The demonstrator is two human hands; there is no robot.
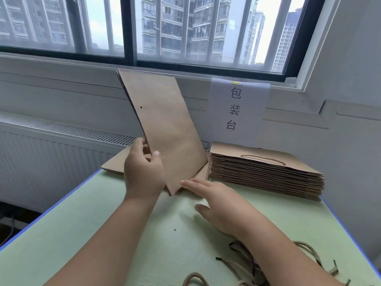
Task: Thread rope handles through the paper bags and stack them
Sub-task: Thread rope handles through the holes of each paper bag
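Paper bag (165, 129), unthreaded, tilted up over table (103, 234), pinched by left hand (144, 174); right hand (218, 203) flat-fingered, holding nothing, just beside; tall finished stack (266, 176) at right, loose rope handles (243, 263) nearby, more bags (115, 164) behind: judged well along, unfinished
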